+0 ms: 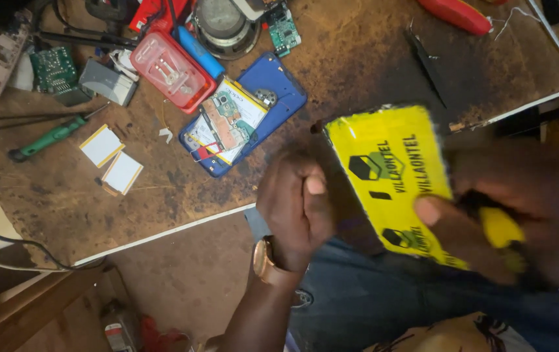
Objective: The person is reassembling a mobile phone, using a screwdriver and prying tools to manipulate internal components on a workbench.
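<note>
The left hand (pixel 295 208) is closed around the left edge of a flat yellow pack (pixel 390 179), which looks like a phone battery or a similar slab wrapped in glossy yellow film with black marks. The thumb lies on top and the other fingers are curled under it. The right hand (pixel 520 215) is blurred; it seems to grip the lower right end of the same pack together with a small yellow-and-black tool (pixel 501 228), but I cannot tell exactly how the fingers sit.

The pack is held in the air above the person's lap, just in front of the edge of the scorched wooden workbench (pixel 357 72). I judge it to be stiff, rather light, and slippery because of the film, so the safest hold is at the long edges, not on the flat face.

On the bench lie an opened blue phone (pixel 279 88), a red plastic box (pixel 172 68) and a green screwdriver (pixel 48 138).
</note>
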